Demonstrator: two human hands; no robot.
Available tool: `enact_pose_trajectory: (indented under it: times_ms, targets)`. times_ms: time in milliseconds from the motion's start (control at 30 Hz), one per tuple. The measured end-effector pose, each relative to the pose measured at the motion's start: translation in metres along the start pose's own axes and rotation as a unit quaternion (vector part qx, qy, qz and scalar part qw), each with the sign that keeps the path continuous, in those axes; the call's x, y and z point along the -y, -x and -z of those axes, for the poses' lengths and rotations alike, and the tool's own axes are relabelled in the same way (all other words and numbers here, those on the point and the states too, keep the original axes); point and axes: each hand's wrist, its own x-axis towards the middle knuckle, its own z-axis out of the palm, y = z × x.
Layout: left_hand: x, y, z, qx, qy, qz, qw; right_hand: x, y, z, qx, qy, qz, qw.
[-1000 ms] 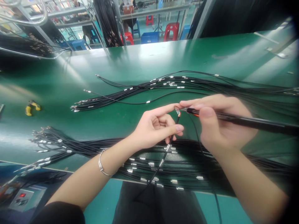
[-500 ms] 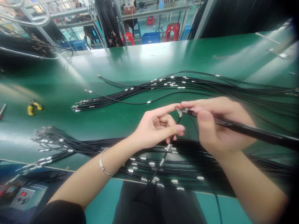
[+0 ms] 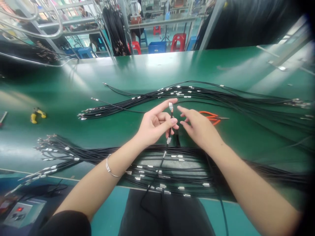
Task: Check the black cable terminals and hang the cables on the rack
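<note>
My left hand (image 3: 157,123) grips a black cable (image 3: 169,131) between thumb and curled fingers, with the index finger stretched out behind its upper end. A small silver connector (image 3: 171,106) tops this upright cable end, with a bit of orange just below it. Silver sleeves (image 3: 168,141) sit on the cable lower down. My right hand (image 3: 197,126) is apart from the connector, just right of it, fingers spread and holding nothing. Behind that hand lie pliers with orange handles (image 3: 209,115). A dark narrow object (image 3: 177,140) shows between the hands; its kind is unclear.
One bundle of black cables (image 3: 128,101) lies across the green table (image 3: 137,72), another (image 3: 98,154) along its near edge. Yellow-handled cutters (image 3: 37,115) rest at left. A box with a red light (image 3: 24,209) is at lower left. Stools and racks stand beyond.
The black pen-like tool has left my right hand, which is now open. The connector end in my left hand has moved slightly left and up. The orange-handled pliers have come into view.
</note>
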Motion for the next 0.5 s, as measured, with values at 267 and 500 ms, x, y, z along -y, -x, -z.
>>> enact_pose_trajectory:
  times_ms: [267,500]
  targets:
    - [-0.012,-0.014,0.024,-0.089,-0.040,-0.048,0.994,-0.011,-0.004,0.057,0.255,0.037,-0.314,0.914]
    - [-0.047,-0.012,0.070,-0.244,-0.118,-0.117,0.955,0.015,0.043,0.064,0.254,-0.419,-0.364,0.792]
